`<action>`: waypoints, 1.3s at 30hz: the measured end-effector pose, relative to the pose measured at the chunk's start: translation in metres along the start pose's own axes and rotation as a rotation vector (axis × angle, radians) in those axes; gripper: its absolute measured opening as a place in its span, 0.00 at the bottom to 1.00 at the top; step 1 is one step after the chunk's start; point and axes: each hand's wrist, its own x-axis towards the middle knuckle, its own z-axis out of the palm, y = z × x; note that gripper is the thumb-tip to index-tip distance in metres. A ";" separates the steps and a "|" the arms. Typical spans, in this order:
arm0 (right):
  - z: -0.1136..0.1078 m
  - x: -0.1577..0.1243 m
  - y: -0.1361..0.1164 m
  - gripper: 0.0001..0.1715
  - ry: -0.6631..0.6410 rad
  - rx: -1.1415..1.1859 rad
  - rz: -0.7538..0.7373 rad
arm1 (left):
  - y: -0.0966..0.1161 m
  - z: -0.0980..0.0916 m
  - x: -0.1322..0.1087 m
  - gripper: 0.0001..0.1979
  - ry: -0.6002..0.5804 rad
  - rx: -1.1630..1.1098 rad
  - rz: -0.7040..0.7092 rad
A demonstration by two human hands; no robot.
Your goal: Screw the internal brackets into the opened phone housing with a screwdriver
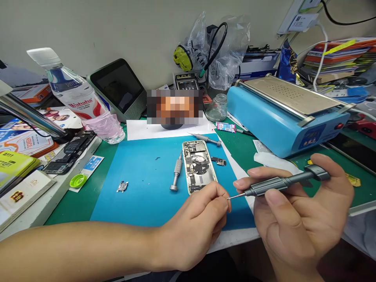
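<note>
My right hand (293,219) is wrapped round a dark grey precision screwdriver (270,186), its forefinger on the swivel cap. The thin shaft points left to my left hand (202,219), whose thumb and forefinger pinch closed at the tip. Whatever lies in that pinch is too small or hidden to name. Just beyond my left hand, an opened phone (200,164) lies with its inner parts showing, its near end partly covered by the hand. One more grey screwdriver (176,172) rests along the phone's left side, and another screwdriver (205,138) lies past its far end.
A blue mat (135,156) carries a small metal part (122,186) and a dark module (219,161). At right stands a blue heating plate machine (264,121); at left, a water bottle (85,102), a phone part (70,152) and a green cap (78,180). A glass jar (219,107) stands behind.
</note>
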 end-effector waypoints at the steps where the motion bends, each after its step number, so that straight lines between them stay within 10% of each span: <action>1: 0.000 0.000 0.000 0.36 -0.001 0.000 -0.002 | 0.000 0.000 0.000 0.13 -0.002 -0.001 0.003; 39: 0.007 0.000 -0.001 0.36 0.065 -0.021 0.015 | -0.003 0.000 0.000 0.12 -0.006 0.085 0.039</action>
